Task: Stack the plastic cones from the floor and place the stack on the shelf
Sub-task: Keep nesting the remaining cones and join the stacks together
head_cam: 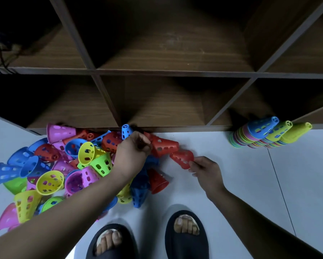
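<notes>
On the pale floor [231, 184] at the foot of the wooden shelf [175, 73], loose plastic cones [50, 182] in blue, yellow, pink, green and red lie heaped to the left. At the heap's right edge the left hand [132, 152] curls round the narrow end of a red cone [165, 146] lying on its side. Just right of it, the right hand [205, 170] pinches the near end of a second red cone [182, 158]. Leaning stacks of cones [259, 133] stand far right against the shelf's base.

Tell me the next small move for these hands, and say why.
Probably move the right hand toward the left hand so the right red cone nests with the left red cone: each hand grips one, they lie close together, and they are not yet nested.
</notes>
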